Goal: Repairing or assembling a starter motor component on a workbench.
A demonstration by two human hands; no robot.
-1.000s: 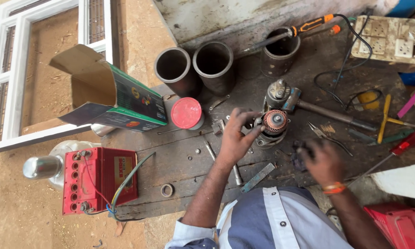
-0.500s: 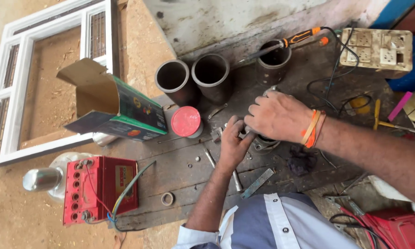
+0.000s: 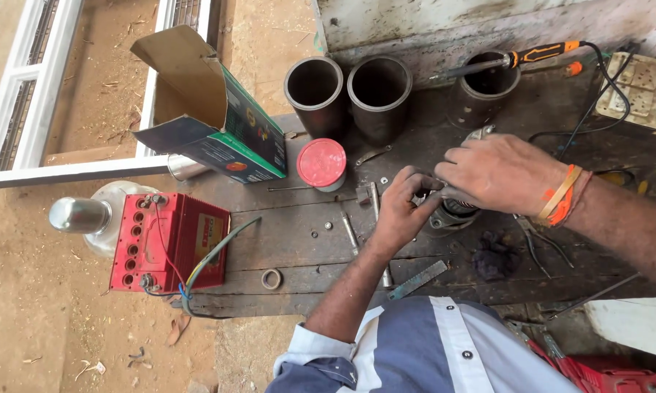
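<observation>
Left hand (image 3: 403, 211), right hand (image 3: 497, 173) gripping motor part (image 3: 450, 215) (mostly hidden).

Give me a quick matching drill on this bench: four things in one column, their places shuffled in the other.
Things:
1. red rectangular battery
2. round red plastic lid
3. orange-handled screwdriver
4. small metal ring

Places:
A. resting across the rim of a dark metal cylinder
B. at the bench's left end, wires attached
C. near the bench's front edge, right of the battery
D. beside the open green cardboard box

Pairs: 1-B, 2-D, 3-A, 4-C
</observation>
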